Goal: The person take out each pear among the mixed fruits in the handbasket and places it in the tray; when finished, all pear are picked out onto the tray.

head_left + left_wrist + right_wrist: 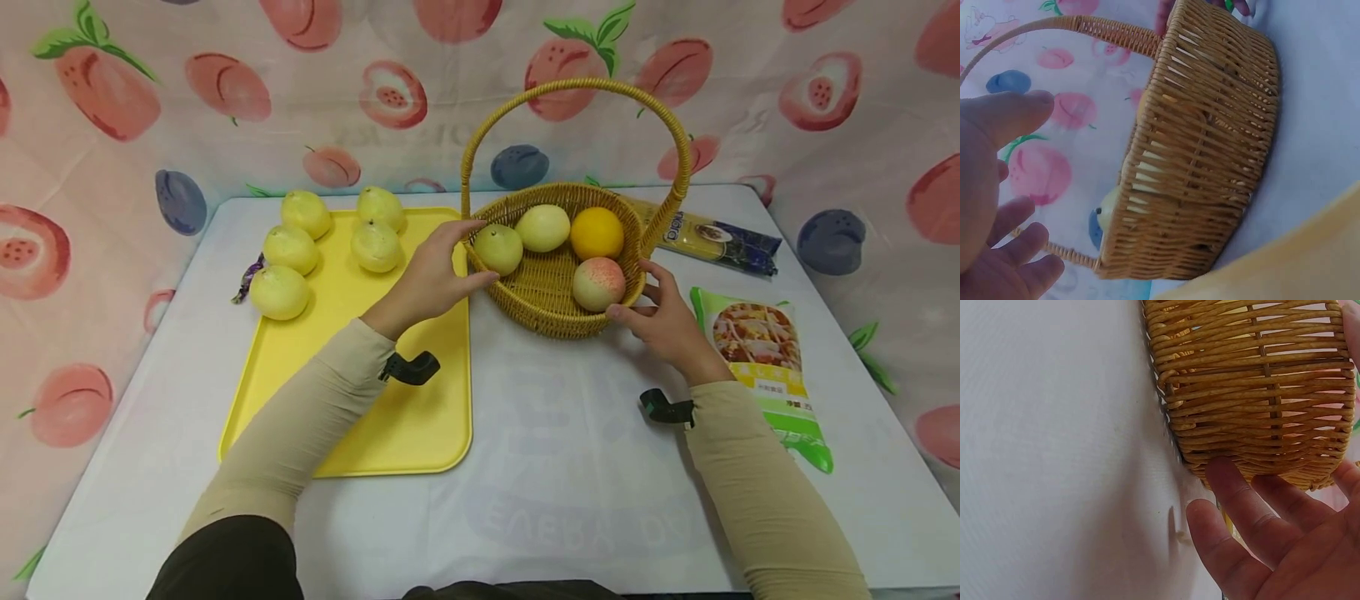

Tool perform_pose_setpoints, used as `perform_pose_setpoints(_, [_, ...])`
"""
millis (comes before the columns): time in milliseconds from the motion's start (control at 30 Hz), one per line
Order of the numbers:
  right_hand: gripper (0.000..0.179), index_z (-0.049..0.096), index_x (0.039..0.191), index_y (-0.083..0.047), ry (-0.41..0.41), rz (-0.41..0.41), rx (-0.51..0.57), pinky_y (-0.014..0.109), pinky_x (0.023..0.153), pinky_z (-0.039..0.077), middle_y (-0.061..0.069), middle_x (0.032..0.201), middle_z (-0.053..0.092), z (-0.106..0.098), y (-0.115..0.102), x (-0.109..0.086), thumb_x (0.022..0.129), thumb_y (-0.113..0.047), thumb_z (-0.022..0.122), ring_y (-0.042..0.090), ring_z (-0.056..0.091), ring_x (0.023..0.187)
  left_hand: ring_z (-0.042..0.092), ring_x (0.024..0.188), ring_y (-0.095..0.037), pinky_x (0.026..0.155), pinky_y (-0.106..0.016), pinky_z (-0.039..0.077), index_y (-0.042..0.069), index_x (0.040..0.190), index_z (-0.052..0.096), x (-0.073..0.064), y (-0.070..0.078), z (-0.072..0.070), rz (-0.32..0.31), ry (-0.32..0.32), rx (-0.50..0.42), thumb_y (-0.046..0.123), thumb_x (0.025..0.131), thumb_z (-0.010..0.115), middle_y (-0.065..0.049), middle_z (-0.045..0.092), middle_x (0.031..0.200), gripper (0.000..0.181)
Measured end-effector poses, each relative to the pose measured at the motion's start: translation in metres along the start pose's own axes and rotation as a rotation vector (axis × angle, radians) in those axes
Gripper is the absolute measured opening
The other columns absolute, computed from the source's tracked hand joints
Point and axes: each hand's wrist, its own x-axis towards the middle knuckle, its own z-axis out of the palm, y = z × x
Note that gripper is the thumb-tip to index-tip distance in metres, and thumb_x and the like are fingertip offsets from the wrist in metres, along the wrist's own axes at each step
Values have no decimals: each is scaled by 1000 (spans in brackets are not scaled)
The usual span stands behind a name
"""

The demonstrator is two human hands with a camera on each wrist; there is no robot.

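Observation:
A wicker basket point(555, 321) with a tall arched handle stands at the back of the table. Inside lie a green round fruit point(498, 250), a pale yellow-green fruit point(543, 228), an orange point(597, 233) and a peach point(598, 284). My left hand point(438, 271) is at the basket's left end, thumb and fingers spread; the left wrist view shows the hand point(997, 200) apart from the wicker wall. At the right end, my right hand point(660, 321) holds the basket, thumb by the rim; in the right wrist view its fingers point(1260, 528) touch the lower wall.
A yellow tray point(390, 400) lies left, with several pale yellow-green fruits point(279, 292) on and along its far part. A purple wrapped piece point(248, 277) is beside them. A noodle packet point(720, 237) lies behind the basket, and a green food bag point(765, 367) on the right.

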Motion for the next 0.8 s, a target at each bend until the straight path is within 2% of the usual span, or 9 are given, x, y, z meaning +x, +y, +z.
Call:
perform_pose_setpoints(233, [99,-3,161,-21,7,-4,-8,49,96,47,25,158,26,0,0,-1,96,-41,68,42,50,127,39,138,-27,111,-38,34,5,149,44,18,5,11,6,-25,-40,31,92,75,-12,44,149,70])
perform_pose_setpoints(367, [98,-2,161,-20,8,-4,-6,53,98,45,26,158,26,0,1,-1,96,-41,68,43,49,128,40,138,-26,110,-35,35,3,147,45,29,5,16,16,-29,-42,30,92,74,-12,46,148,68])
perform_pose_setpoints(567, [99,-3,162,-20,6,-2,-4,55,99,44,25,159,25,0,2,-2,95,-43,68,43,49,128,36,141,-24,113,-33,31,4,151,39,38,3,21,12,-57,-47,29,93,74,-11,43,150,72])
perform_pose_setpoints(800, [100,-2,162,-20,4,-8,-6,54,99,44,25,158,26,0,3,-1,95,-44,68,43,49,127,37,140,-27,111,-35,34,5,152,38,47,-2,24,11,-63,-42,28,92,75,-13,40,152,74])
